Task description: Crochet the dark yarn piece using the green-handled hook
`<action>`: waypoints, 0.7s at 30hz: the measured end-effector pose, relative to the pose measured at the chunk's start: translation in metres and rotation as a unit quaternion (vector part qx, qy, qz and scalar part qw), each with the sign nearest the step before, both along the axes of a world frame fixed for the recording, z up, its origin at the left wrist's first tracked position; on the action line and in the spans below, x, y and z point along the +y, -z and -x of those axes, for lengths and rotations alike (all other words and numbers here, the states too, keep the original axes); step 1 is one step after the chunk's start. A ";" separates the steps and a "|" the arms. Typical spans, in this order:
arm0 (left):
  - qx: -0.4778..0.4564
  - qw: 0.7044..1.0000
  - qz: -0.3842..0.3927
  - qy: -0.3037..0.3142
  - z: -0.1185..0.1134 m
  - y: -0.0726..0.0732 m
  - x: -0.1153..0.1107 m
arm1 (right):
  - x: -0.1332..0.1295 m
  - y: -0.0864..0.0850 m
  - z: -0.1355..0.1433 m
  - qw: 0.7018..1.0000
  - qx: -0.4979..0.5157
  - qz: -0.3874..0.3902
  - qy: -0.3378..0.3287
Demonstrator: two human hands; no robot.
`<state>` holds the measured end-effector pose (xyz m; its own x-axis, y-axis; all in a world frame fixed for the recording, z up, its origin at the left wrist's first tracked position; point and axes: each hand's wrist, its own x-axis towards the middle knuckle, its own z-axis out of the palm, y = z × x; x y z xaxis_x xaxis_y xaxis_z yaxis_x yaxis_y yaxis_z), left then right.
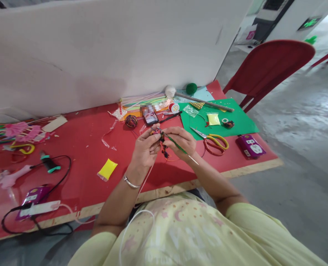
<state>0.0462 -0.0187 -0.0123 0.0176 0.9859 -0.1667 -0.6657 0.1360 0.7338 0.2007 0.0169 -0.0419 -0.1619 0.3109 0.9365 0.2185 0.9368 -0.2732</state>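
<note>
My left hand (146,147) pinches a small dark multicoloured crochet piece (164,149), and part of it dangles between my hands. In my right hand (182,141) is a crochet hook with a green handle (177,145); its metal shaft sticks out past the wrist. The hook's working end meets the piece at my left fingertips, where the exact stitch is too small to make out. A ball of dark variegated yarn (131,121) lies beyond my left hand. Just past my fingers rests a phone (150,117) with its screen lit.
Scissors (211,142) with yellow and red handles lie right, partly on a green sheet (247,123). A purple power socket (251,146) sits near the right edge. At left are a glue gun (16,178), a black cable and a yellow packet (107,169). A white wall (97,55) rises behind the table.
</note>
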 end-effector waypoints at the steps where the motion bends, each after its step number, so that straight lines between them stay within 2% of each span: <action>1: 0.002 1.000 -0.001 0.005 0.001 0.000 0.000 | 0.001 0.000 -0.001 1.000 -0.008 0.000 -0.012; 6: 0.016 0.999 -0.020 0.045 0.004 -0.003 0.000 | 0.003 0.000 -0.006 0.999 -0.018 0.018 -0.042; 10: 0.053 0.997 -0.038 0.039 0.003 -0.002 0.002 | 0.001 -0.002 -0.006 0.999 0.013 0.039 -0.032; 13: 0.132 0.989 -0.071 -0.005 0.004 0.002 0.004 | 0.006 -0.004 -0.009 0.996 -0.002 0.060 -0.070; 15: 0.227 0.965 -0.112 -0.062 0.004 0.005 0.005 | 0.010 -0.003 -0.010 0.991 -0.034 0.088 -0.091; 17: 0.304 0.935 -0.141 -0.119 0.001 0.007 0.005 | 0.010 0.000 -0.008 0.991 -0.045 0.104 -0.073; 18: 0.311 0.930 -0.141 -0.138 -0.002 0.007 0.005 | 0.009 0.003 -0.005 0.993 -0.039 0.102 -0.048; 20: 0.248 0.953 -0.107 -0.138 -0.007 0.006 0.005 | 0.005 0.011 0.002 0.997 -0.016 0.074 0.011; 21: 0.190 0.972 -0.077 -0.112 -0.009 0.005 0.006 | 0.003 0.015 0.006 0.998 -0.001 0.052 0.034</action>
